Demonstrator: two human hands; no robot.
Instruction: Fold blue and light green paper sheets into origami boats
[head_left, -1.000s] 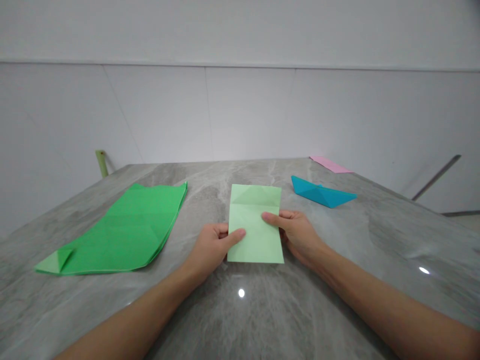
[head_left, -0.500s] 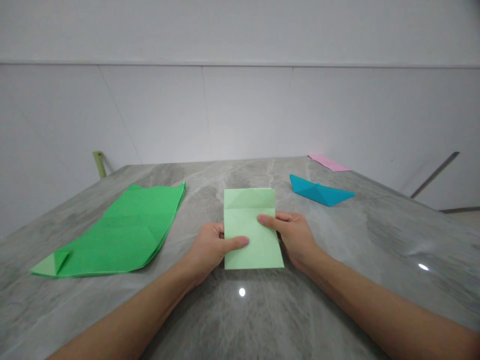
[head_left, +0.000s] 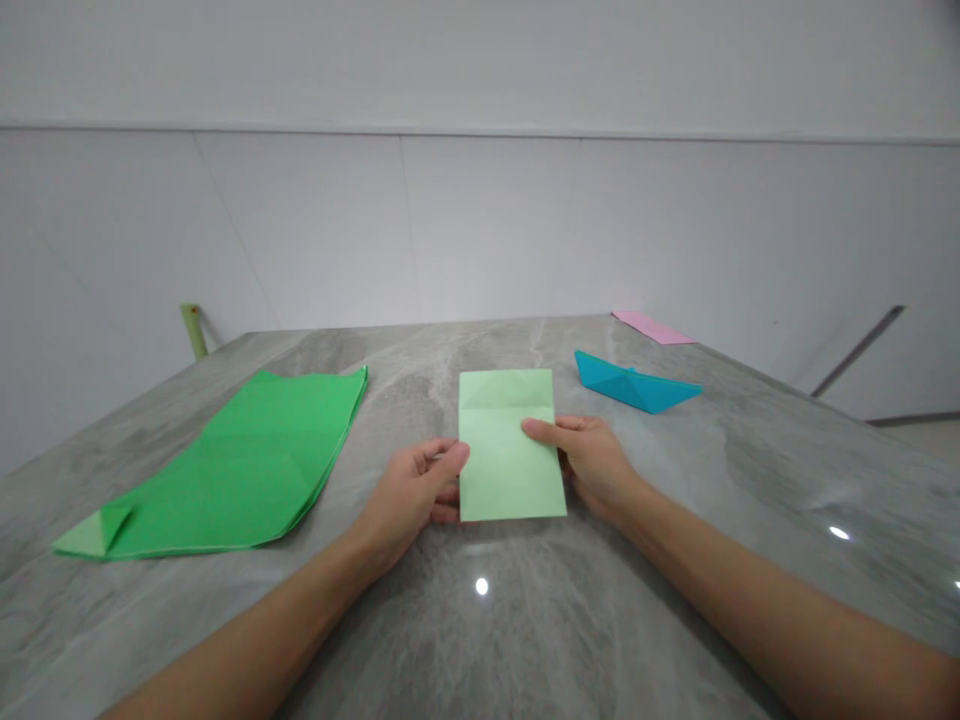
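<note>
Head view: the light green paper lies between the two hands, in front of the person, its long axis running away from the body towards the wall. A crease crosses it near the far end. The right hand has its grip closed on the right edge, thumb flat on the upper face and pointing across the long axis, fingers mostly hidden beneath. The left hand is at the opposite edge, thumb tip just lapping over it and fingers curled beside and perhaps behind; whether that grip pinches or only touches, I cannot tell. Both hands are about equally near, but the right thumb reaches further in over the face.

Farther right on the bench sits a blue paper boat, with pink paper beyond it at the far edge; a stack of green paper lies well to the left.

Compared with half a second ago, the left thumb has drawn back from the face to the edge, and the paper sits slightly farther out and to the right. The right thumb has barely changed.
</note>
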